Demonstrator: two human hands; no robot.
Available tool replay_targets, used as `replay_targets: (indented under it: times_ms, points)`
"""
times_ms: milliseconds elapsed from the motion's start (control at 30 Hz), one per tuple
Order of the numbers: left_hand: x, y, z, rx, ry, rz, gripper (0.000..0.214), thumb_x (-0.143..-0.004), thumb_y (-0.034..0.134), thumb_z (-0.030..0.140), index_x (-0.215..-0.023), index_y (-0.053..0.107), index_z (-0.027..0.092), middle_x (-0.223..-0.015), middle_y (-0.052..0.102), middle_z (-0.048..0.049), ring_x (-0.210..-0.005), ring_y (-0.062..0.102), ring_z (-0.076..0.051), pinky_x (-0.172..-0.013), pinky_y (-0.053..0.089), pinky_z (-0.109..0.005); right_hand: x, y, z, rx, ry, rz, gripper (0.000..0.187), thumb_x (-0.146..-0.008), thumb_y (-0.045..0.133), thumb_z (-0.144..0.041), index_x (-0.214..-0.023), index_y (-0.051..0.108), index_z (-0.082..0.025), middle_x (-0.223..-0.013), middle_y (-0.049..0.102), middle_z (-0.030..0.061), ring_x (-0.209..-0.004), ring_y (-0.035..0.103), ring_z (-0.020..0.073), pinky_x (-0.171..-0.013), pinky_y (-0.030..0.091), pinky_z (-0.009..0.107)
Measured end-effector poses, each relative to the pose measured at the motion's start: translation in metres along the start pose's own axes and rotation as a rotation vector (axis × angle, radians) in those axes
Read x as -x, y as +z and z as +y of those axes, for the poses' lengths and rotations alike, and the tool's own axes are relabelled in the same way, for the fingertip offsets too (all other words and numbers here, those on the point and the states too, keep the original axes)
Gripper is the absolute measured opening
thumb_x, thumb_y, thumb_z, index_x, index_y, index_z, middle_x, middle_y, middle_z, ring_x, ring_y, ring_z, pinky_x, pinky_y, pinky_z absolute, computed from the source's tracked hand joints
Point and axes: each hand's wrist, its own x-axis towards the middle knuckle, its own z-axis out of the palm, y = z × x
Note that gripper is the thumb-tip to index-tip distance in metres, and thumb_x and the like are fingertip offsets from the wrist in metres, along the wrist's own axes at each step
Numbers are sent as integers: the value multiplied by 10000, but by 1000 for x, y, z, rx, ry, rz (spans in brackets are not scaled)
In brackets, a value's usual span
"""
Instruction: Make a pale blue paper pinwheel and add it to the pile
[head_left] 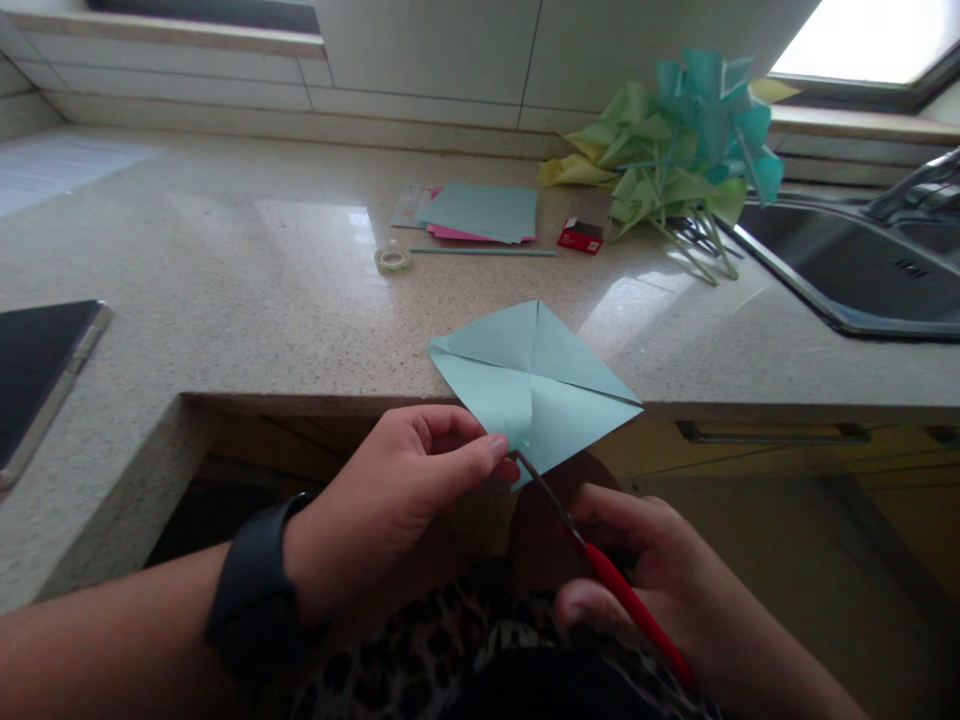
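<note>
A square sheet of light blue paper (pixel 487 335) juts over the counter's front edge, with slits running in from its corners toward the middle. My left hand (pixel 420 485) pinches its near left edge between thumb and fingers. In my right hand (pixel 652 570) is a pair of scissors (pixel 637 610) with red handles. Their blades reach the near corner of the paper, close to my left fingertips. Whether the blades are parted there is hard to make out.
Behind the paper lie a tape roll (pixel 393 259), a thin stick (pixel 484 252), stacked coloured sheets (pixel 484 210) and a small red box (pixel 581 235). Paper pinwheels (pixel 675 150) rest beside the sink (pixel 885 270). A dark tablet-like device (pixel 37 370) is at left.
</note>
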Motion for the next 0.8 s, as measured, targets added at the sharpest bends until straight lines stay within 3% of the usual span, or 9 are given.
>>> replay_targets:
  times_ms: [233, 500, 800]
  points:
    - [2, 2, 3, -15, 6, 17, 174, -869, 744, 305, -770, 757, 162, -750, 739, 4, -620, 558, -70, -577, 401, -186, 1, 0, -1, -36, -19, -4, 252, -813, 802, -335, -989, 683, -200, -812, 659, -18, -669, 493, 113, -596, 402, 200]
    - [2, 1, 3, -4, -5, 15, 209, -869, 749, 352, -777, 762, 165, -772, 751, 4, -643, 576, -72, -633, 432, -188, 1, 0, 0, -37, 4, -22, 333, -822, 780, -443, -998, 673, -181, -830, 647, 14, -726, 556, 153, -625, 442, 235]
    - [3, 2, 2, 19, -11, 9, 205, -866, 753, 346, -785, 757, 157, -790, 743, -5, -697, 599, -92, -642, 432, -199, 2, 0, -4, -65, 31, -22, 371, -792, 815, -423, -1030, 676, -176, -849, 649, 22, -742, 557, 163, -631, 443, 242]
